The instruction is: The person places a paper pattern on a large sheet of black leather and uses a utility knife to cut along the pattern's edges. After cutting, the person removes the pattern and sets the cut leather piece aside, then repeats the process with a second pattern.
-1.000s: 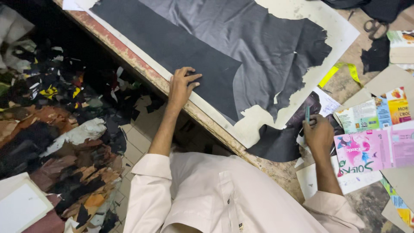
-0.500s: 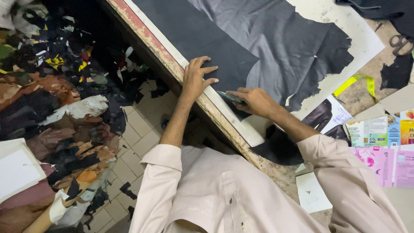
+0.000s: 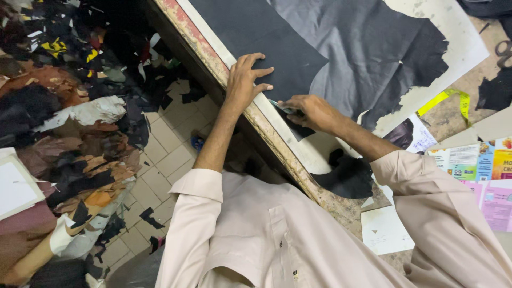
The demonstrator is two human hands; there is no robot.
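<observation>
A large dark leather hide (image 3: 368,53) lies spread on a white cutting board (image 3: 458,58). A dark flat pattern piece (image 3: 266,42) rests on the hide near the table's front edge. My left hand (image 3: 245,80) presses flat on that piece, fingers spread. Just to its right, my right hand (image 3: 312,112) grips a small cutting tool (image 3: 281,108), its tip at the lower edge of the pattern piece. A black leather offcut (image 3: 346,176) lies on the board below my right forearm.
A heap of leather scraps (image 3: 69,133) in brown, black, white and yellow covers the tiled floor at left. Printed paper sheets (image 3: 480,170), a yellow tape measure (image 3: 445,98) and scissors (image 3: 504,50) lie on the worn table at right.
My right hand left the printed papers at right with the tool and moved to the pattern piece beside my left hand. The view has closed in on the hands.
</observation>
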